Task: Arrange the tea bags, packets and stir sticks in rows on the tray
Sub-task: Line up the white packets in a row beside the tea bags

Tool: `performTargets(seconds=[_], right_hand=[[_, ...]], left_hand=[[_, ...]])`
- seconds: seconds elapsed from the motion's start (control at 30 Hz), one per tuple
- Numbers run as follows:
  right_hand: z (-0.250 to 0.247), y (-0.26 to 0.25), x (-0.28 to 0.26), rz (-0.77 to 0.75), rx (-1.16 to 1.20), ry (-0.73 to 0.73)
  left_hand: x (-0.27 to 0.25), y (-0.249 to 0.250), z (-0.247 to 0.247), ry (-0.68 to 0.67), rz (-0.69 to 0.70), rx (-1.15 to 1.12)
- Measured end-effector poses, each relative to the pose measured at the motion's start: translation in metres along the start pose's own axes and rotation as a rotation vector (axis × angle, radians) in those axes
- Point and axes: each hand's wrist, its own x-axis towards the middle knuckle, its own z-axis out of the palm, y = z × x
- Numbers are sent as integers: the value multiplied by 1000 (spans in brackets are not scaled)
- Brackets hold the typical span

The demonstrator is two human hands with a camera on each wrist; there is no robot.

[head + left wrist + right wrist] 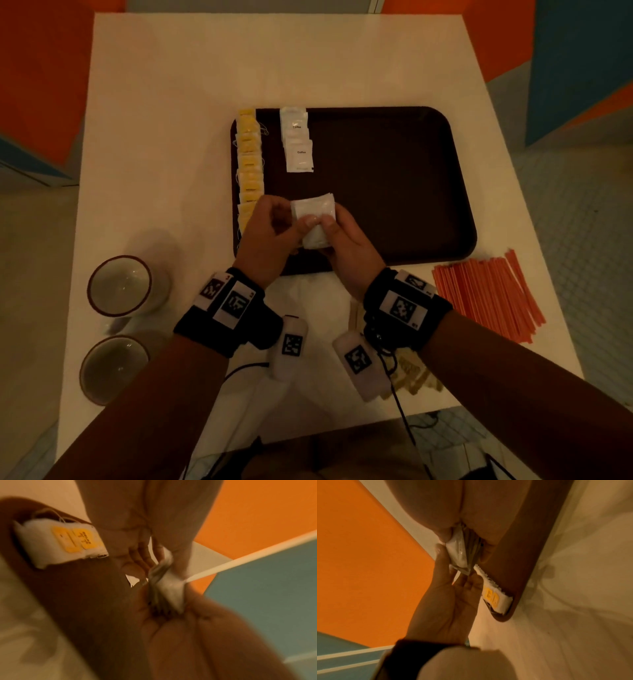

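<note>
Over the near left part of the dark brown tray (394, 192), both hands hold one stack of white packets (313, 219). My left hand (298, 224) pinches its left side and my right hand (327, 226) grips its right side and bottom. The wrist views show the stack (171, 588) (458, 550) fanned between the fingers. A column of yellow tea bags (249, 161) (68, 543) (493, 597) runs along the tray's left edge. Beside it lies a short column of white coffee packets (297, 142). Orange stir sticks (486, 294) lie on the table right of the tray.
Two cups (120, 284) (114, 366) stand on the white table (171, 102) at the near left. Light wooden sticks or brown packets (412, 375) lie near the front edge under my right wrist. The tray's right half holds nothing.
</note>
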Motion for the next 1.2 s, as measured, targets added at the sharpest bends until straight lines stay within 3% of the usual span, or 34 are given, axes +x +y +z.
performTargets(seconds=[0.43, 0.6, 0.8, 0.97, 1.2], right_hand=[[-6, -21, 105, 84, -214, 149], [-10, -25, 119, 68, -292, 141], [-15, -20, 134, -41, -602, 112], [-20, -13, 134, 47, -696, 138], [-26, -16, 123, 45, -804, 112]], left_hand=[[102, -1, 0, 153, -61, 237], [118, -8, -1, 120, -63, 395], [118, -11, 0, 72, -10, 457], [113, -12, -2, -62, -16, 474], [100, -10, -5, -122, -54, 523]])
